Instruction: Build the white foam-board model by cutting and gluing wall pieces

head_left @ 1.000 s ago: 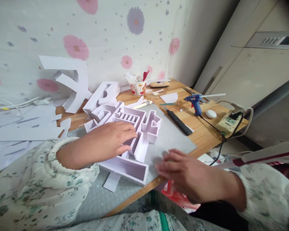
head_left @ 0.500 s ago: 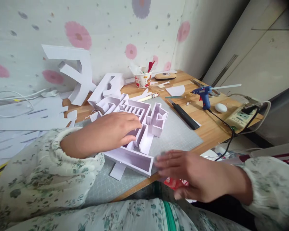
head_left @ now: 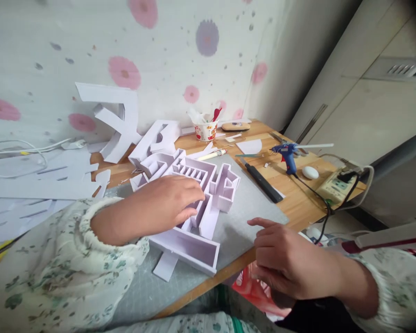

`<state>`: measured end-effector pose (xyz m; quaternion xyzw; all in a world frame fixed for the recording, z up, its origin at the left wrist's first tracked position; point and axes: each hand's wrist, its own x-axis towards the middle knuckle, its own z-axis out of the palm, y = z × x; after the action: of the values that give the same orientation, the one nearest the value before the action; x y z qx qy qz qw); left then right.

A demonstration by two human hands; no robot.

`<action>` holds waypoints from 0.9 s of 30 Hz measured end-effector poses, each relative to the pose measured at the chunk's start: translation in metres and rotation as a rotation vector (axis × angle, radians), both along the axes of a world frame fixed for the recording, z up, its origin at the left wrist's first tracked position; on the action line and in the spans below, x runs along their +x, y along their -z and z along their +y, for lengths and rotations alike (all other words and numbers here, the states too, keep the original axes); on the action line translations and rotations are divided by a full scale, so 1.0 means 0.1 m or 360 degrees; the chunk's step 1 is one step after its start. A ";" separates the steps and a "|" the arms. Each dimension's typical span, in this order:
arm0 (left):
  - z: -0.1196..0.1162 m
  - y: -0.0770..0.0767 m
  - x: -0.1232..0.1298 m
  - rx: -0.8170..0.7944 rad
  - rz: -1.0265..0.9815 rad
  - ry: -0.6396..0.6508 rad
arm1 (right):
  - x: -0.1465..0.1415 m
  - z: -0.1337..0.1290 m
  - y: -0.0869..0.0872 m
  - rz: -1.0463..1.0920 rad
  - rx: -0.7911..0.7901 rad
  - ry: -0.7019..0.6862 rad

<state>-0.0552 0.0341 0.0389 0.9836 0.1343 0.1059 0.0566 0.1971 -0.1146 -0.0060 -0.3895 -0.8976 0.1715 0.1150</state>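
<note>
A white foam-board character (head_left: 208, 217), built of narrow walled channels, lies on the grey cutting mat (head_left: 242, 222). My left hand (head_left: 169, 201) rests over its middle, fingers bent down onto the walls and thumb toward me, gripping it; the fingertips are partly hidden. A small flat white strip (head_left: 165, 266) sticks out from under the near channel. Right of the character, past the table's front edge, my right hand (head_left: 280, 259) hangs in the air. Its index finger points out and the others curl loosely, with nothing visible in them. Its thumb is hardly seen.
A blue glue gun (head_left: 287, 155) stands at the right near a power strip (head_left: 338, 187). A black-handled cutter (head_left: 263, 182) lies on the mat's right side. A paper tub (head_left: 206, 131), more foam-board characters (head_left: 118, 120) and cut sheets (head_left: 38, 185) are behind and left.
My right hand has moved away from the near channel's end to the right, its fingers curling from a spread pose. My left hand stays on the character. The view has tilted up slightly.
</note>
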 end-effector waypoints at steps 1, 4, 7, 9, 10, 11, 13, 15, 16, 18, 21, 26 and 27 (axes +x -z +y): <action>0.00 0.01 0.00 -0.0004 0.0020 -0.0001 | 0.04 0.00 0.00 0.0010 0.0046 0.0053; 0.03 0.05 0.01 -0.0015 0.0061 -0.0028 | 0.15 0.06 0.03 -0.0043 0.0078 0.0201; 0.04 0.09 0.02 -0.0002 0.0074 -0.0044 | 0.22 0.17 0.11 -0.0092 0.0131 0.0419; 0.04 0.09 0.02 0.0009 0.0074 -0.0049 | 0.23 0.27 0.16 -0.0010 0.0092 0.0588; 0.04 0.10 0.03 0.0012 0.0068 -0.0049 | 0.22 0.33 0.19 0.0031 0.0054 0.0656; 0.04 0.09 0.04 0.0011 0.0060 -0.0047 | 0.20 0.38 0.21 0.0047 0.0020 0.0704; 0.03 0.09 0.04 0.0007 0.0055 -0.0047 | 0.14 0.48 0.26 -0.0030 0.0009 0.0749; 0.04 0.09 0.04 0.0016 0.0058 -0.0051 | 0.07 0.55 0.30 -0.0177 0.0062 0.0754; 0.04 0.09 0.03 0.0025 0.0065 -0.0054 | 0.03 0.58 0.31 -0.0245 0.0092 0.0761; 0.05 0.10 0.02 0.0043 0.0077 -0.0054 | -0.05 0.62 0.33 -0.0331 0.0156 0.0798; 0.06 0.10 0.00 0.0067 0.0082 -0.0055 | -0.12 0.66 0.36 -0.0340 0.0210 0.0911; 0.04 0.07 0.02 0.0033 0.0113 -0.0058 | -0.16 0.67 0.39 -0.0248 0.0160 0.0894; 0.03 0.06 0.03 0.0018 0.0124 -0.0060 | -0.15 0.65 0.40 -0.0240 0.0152 0.0863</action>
<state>-0.0526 0.0368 0.0326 0.9846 0.1544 0.0694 0.0437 0.1818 -0.0493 -0.0457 -0.6210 -0.7738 0.0626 0.1077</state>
